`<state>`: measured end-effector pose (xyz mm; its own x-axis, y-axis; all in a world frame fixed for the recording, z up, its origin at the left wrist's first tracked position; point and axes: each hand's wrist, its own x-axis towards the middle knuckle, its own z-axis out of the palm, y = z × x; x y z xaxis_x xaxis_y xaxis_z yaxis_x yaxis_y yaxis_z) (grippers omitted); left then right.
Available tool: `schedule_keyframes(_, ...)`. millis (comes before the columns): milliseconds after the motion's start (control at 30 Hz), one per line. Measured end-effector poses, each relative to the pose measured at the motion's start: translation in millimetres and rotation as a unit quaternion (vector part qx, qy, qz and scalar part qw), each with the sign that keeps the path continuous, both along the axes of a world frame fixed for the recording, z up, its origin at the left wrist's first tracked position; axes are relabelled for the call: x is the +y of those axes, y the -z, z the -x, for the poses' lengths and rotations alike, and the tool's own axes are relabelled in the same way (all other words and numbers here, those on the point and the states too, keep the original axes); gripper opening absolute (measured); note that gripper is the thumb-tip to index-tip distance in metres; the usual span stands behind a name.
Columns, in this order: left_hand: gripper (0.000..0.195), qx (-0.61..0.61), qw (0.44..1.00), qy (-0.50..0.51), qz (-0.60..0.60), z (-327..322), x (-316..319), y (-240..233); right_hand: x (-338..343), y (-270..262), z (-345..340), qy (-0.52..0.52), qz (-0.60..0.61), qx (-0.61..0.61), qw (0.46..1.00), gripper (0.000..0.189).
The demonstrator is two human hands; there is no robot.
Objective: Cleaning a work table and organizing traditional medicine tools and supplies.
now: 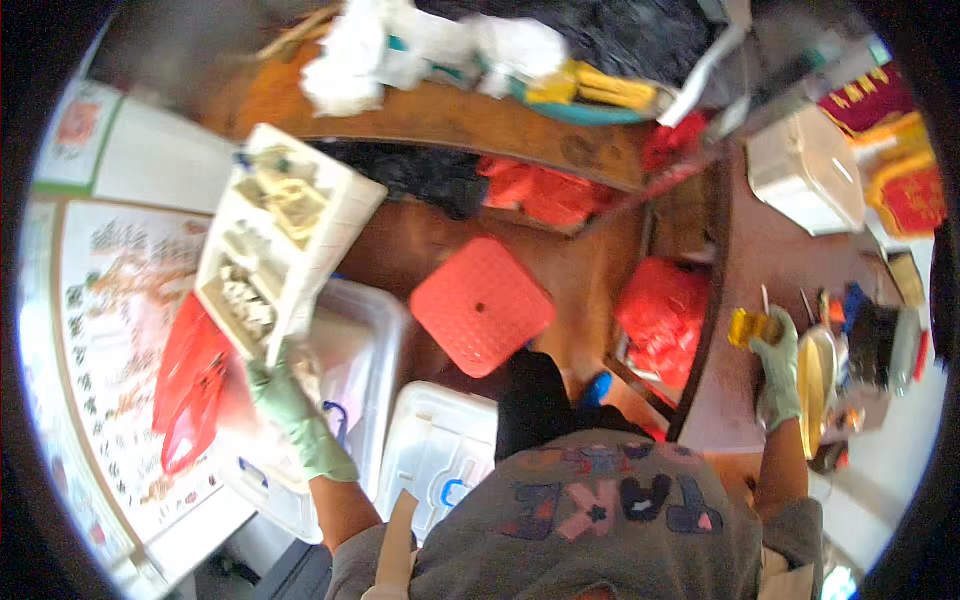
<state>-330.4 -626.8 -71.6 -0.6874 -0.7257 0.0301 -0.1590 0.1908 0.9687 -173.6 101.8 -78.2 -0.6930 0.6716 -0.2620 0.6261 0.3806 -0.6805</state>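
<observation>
My left hand (289, 405), in a pale green glove, grips the lower edge of a white compartmented box (330, 247), which is tilted up at the left. Pale yellowish pieces (289, 199) lie in its upper part, and small whitish pieces (247, 304) fill a lower compartment. At the right, over the desk, my right hand (780, 371) wears a matching glove. Its fingertips hold a small amber-yellow object (746, 328), too blurred to name more closely. Just beside that hand lies a long yellow curved item (814, 397).
A red plastic stool (484, 307) stands in front of me. Clear plastic bins (375, 337) are below the left arm. Red bags (664, 322) sit under the desk (772, 255), which bears a white lidded container (806, 169). A wooden table (450, 116) crosses the far side.
</observation>
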Motion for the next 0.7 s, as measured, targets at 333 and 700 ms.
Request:
schedule_keyframes(333, 0.019, 0.041, 0.997, 0.028, 0.051, -58, 29, -58, 71, 51, -29, -0.016, 0.001, 0.044, 0.999, 0.073)
schedule_keyframes(700, 0.023, -0.035, 0.987, 0.136, 0.083, -64, 21, -64, 99, 84, -20, 0.046, 0.066, 0.152, 0.985, 0.08)
